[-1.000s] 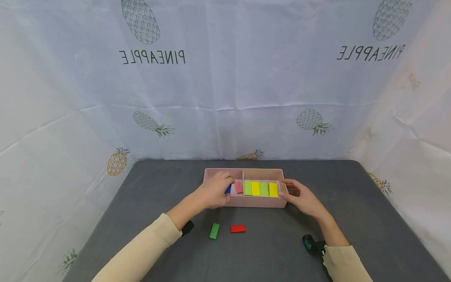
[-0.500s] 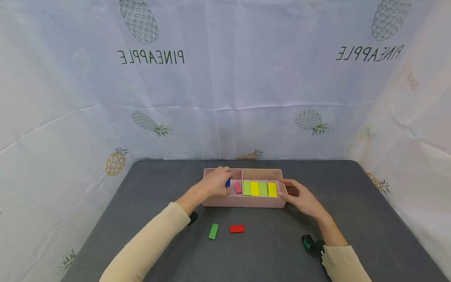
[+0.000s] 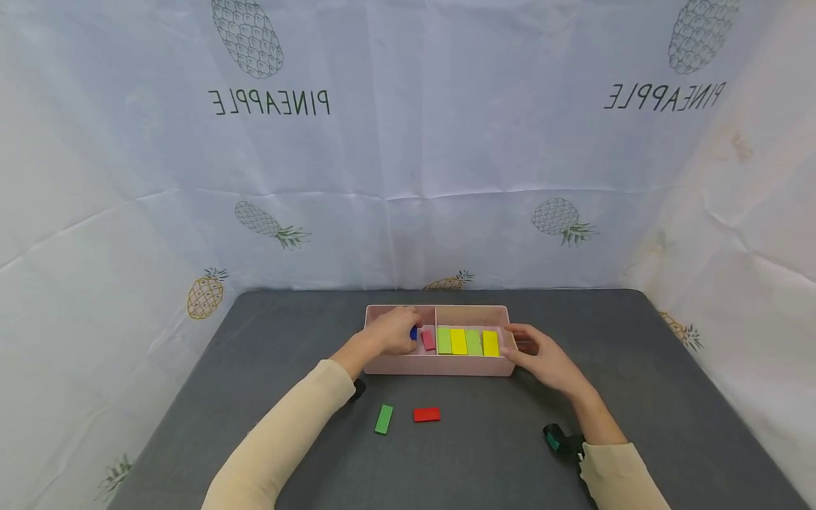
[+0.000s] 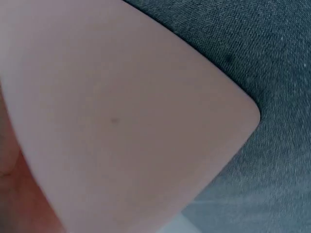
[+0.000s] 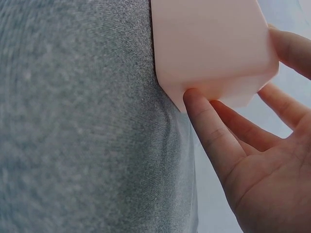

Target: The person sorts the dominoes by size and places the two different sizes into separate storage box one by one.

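A long pink box (image 3: 440,365) with a divider stands near the far side of the table. My left hand (image 3: 390,331) reaches into its left compartment and holds a blue block (image 3: 414,333), mostly hidden by the fingers. Beside it in that compartment lies a pink block (image 3: 428,340). The right compartment holds light green blocks (image 3: 474,342) and yellow blocks (image 3: 490,343) in a row. At the box's right end my right hand (image 3: 542,360) grips the corner between thumb and fingers. In the left wrist view, the box wall (image 4: 136,111) fills most of the picture.
On the dark table (image 3: 484,453), in front of the box, lie a green block (image 3: 384,419) and a red block (image 3: 426,414), apart from each other. A white cloth with pineapple prints (image 3: 408,142) hangs behind the table and at both sides.
My left hand has shifted slightly farther and to the right over the left compartment, carrying the blue block. The right hand stays at the box's right end. The head view has moved slightly.
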{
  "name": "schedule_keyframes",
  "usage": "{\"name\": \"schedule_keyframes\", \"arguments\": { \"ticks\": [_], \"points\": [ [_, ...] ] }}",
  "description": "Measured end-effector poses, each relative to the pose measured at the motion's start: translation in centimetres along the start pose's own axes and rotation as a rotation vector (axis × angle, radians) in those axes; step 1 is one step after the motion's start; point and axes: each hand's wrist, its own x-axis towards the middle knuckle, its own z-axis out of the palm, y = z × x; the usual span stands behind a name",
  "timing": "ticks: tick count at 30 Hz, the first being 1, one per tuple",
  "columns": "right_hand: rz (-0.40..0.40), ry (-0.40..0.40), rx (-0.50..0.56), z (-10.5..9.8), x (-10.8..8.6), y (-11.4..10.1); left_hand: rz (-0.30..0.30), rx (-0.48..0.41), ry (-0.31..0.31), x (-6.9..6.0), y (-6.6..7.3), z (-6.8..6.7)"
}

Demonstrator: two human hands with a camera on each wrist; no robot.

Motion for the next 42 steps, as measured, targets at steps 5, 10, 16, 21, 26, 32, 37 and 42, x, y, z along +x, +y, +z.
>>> {"name": "schedule_keyframes", "arguments": {
  "ticks": [5,10,16,21,26,32,37,42],
  "points": [
    [-0.002,0.003,-0.001,0.1,0.0,-0.1,-0.023,0.007,-0.023,0.5,-0.2,0.5],
    [-0.006,0.003,-0.005,0.3,0.1,-0.2,-0.025,0.002,-0.043,0.9,-0.4,0.9],
    [-0.004,0.008,-0.005,0.5,0.2,-0.3,-0.018,-0.04,-0.043,1.1,-0.3,1.1],
    [0.007,-0.001,0.005,0.5,0.2,-0.4,-0.018,-0.071,-0.031,0.9,-0.3,0.9],
    [0.01,0.002,-0.003,0.4,0.2,-0.3,-0.037,-0.12,-0.005,0.2,-0.1,0.1],
    [0.003,0.001,0.0,0.3,0.2,-0.3,-0.016,-0.081,0.014,-0.7,0.3,-1.1],
    [0.0,0.004,0.003,0.2,0.0,-0.3,0.018,-0.003,0.036,-1.7,0.6,-1.9],
    [-0.002,0.008,-0.006,0.1,0.0,-0.2,0.054,0.058,0.062,-2.8,1.1,-2.4]
  ]
}}
